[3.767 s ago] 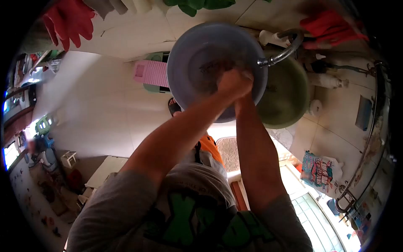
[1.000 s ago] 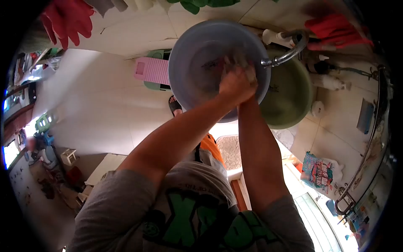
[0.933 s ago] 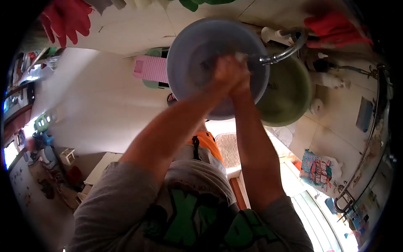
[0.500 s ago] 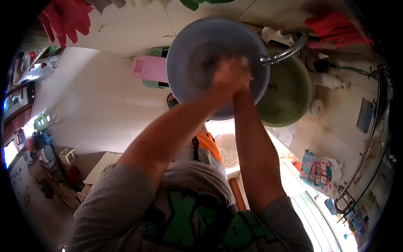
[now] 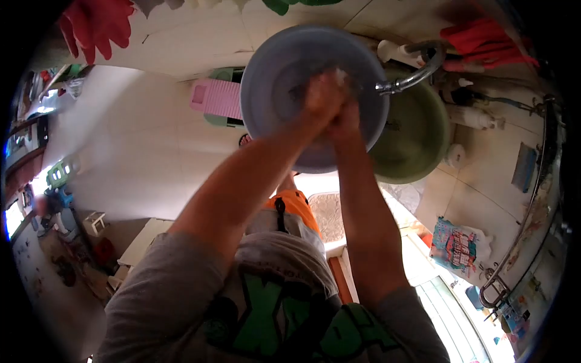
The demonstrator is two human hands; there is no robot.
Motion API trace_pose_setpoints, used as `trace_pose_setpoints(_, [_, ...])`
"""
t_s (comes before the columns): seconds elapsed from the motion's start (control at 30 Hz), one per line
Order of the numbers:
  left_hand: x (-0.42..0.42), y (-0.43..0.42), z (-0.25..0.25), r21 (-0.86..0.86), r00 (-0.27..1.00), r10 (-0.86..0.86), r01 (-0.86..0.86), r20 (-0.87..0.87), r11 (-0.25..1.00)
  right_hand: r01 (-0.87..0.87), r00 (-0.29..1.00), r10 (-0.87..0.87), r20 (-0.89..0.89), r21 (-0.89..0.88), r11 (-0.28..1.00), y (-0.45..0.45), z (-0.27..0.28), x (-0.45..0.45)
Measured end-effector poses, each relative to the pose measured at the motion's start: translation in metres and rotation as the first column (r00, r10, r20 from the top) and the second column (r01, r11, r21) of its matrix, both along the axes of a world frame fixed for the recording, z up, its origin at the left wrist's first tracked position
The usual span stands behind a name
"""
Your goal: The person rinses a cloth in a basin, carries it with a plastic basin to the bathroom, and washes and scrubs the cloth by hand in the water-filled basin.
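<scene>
Over the grey-blue basin (image 5: 260, 115), both hands are pressed together, right of its middle. My left hand (image 5: 325, 94) is closed, its fingers wrapped round something pale that is too small and blurred to name. Against it lies my right hand (image 5: 346, 118), also closed and partly hidden. The metal faucet (image 5: 402, 83) reaches in over the basin's right rim, just right of the hands. Beneath and to the right of this basin is a green basin (image 5: 417, 136). A dark mark shows on the bottom of the grey-blue basin.
A pink washboard (image 5: 221, 98) lies left of the basin. Red gloves hang at the upper left (image 5: 100, 27) and upper right (image 5: 484, 45). White bottles (image 5: 472, 117) lie on the right, with a printed bag (image 5: 457, 247) lower down. A metal rail (image 5: 535, 193) runs along the right edge.
Both hands have moved slightly up and left within the basin and stay together. The pale thing, seen more plainly between the fingers a second ago, is now mostly covered.
</scene>
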State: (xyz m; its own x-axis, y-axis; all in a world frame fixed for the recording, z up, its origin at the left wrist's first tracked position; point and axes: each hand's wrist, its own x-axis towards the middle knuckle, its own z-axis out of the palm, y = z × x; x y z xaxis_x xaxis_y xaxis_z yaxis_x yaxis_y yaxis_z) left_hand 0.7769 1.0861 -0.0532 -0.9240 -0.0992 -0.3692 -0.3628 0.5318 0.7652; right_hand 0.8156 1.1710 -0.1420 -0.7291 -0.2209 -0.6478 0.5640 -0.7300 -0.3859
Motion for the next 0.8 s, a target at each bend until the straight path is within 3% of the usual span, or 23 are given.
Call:
trace_pose_setpoints(0.03, [-0.019, -0.018, -0.016, -0.101, 0.994, -0.094, 0.089, -0.047, 0.991, 0.003, 1.000, -0.002, -0.010, 0.113, 0.994, -0.004, 0.013, -0.001])
trace_pose_setpoints(0.07, [-0.024, -0.029, -0.029, -0.204, 0.979, -0.191, 0.173, -0.072, 0.964, 0.081, 0.994, -0.087, 0.065, 0.083, 0.993, -0.004, 0.031, 0.007])
trace_pose_setpoints(0.13, [-0.015, -0.034, -0.045, -0.447, 0.921, -0.173, -0.001, -0.349, 0.895, 0.238, 0.944, -0.240, 0.224, 0.039, 0.971, -0.005, 0.063, 0.026])
trace_pose_setpoints(0.17, [-0.012, -0.033, -0.056, -0.537, 0.857, -0.194, -0.109, -0.478, 0.837, 0.184, 0.960, -0.162, 0.226, -0.079, 0.980, -0.005, 0.066, 0.022])
trace_pose_setpoints(0.23, [0.003, 0.000, -0.081, -0.544, 0.903, -0.179, -0.070, -0.391, 0.836, 0.066, 0.979, -0.001, 0.204, -0.312, 0.948, -0.006, 0.067, 0.013])
trace_pose_setpoints(0.3, [0.022, 0.022, -0.062, -0.391, 0.956, -0.094, -0.022, -0.277, 0.920, -0.192, 0.980, 0.195, -0.034, 0.076, 0.978, -0.002, 0.040, 0.004])
trace_pose_setpoints(0.33, [0.033, 0.028, -0.022, -0.213, 0.981, -0.032, -0.010, -0.193, 0.977, -0.272, 0.941, 0.317, -0.119, 0.292, 0.917, 0.002, 0.017, -0.001])
trace_pose_setpoints(0.37, [0.036, 0.030, 0.007, -0.026, 0.995, 0.013, -0.015, -0.095, 1.000, -0.311, 0.879, 0.445, -0.171, 0.501, 0.807, 0.008, -0.008, -0.005])
trace_pose_setpoints(0.43, [0.010, 0.013, 0.015, 0.063, 0.997, 0.071, -0.073, 0.026, 0.995, -0.276, 0.704, 0.693, -0.155, 0.840, 0.468, 0.020, -0.045, -0.007])
trace_pose_setpoints(0.47, [-0.003, 0.003, 0.010, 0.108, 0.991, 0.096, -0.106, 0.091, 0.988, -0.246, 0.792, 0.587, -0.168, 0.793, 0.558, 0.021, -0.035, -0.003])
trace_pose_setpoints(0.5, [-0.018, -0.011, -0.005, -0.058, 0.998, 0.025, -0.028, -0.061, 0.998, -0.193, 0.866, 0.466, -0.179, 0.741, 0.643, 0.021, -0.025, 0.000])
trace_pose_setpoints(0.53, [-0.030, -0.027, -0.029, -0.237, 0.979, -0.065, 0.017, -0.195, 0.971, -0.021, 0.993, 0.070, -0.100, 0.430, 0.903, 0.008, 0.021, 0.014])
trace_pose_setpoints(0.57, [-0.031, -0.035, -0.047, -0.415, 0.939, -0.176, 0.040, -0.295, 0.909, 0.268, 0.949, -0.281, 0.143, 0.104, 0.958, -0.002, 0.050, 0.024])
trace_pose_setpoints(0.67, [-0.009, -0.015, -0.059, -0.538, 0.906, -0.099, -0.153, -0.411, 0.829, 0.223, 0.941, -0.167, 0.294, -0.168, 0.960, -0.009, 0.061, 0.020])
trace_pose_setpoints(0.73, [0.014, 0.018, -0.037, -0.332, 0.968, -0.017, -0.069, -0.249, 0.941, 0.081, 0.997, -0.059, 0.058, -0.537, 0.839, 0.007, 0.014, -0.009])
trace_pose_setpoints(0.8, [0.026, 0.031, -0.011, -0.164, 0.988, 0.020, -0.045, -0.155, 0.985, -0.071, 0.991, 0.001, -0.137, -0.505, 0.860, 0.014, -0.002, -0.016])
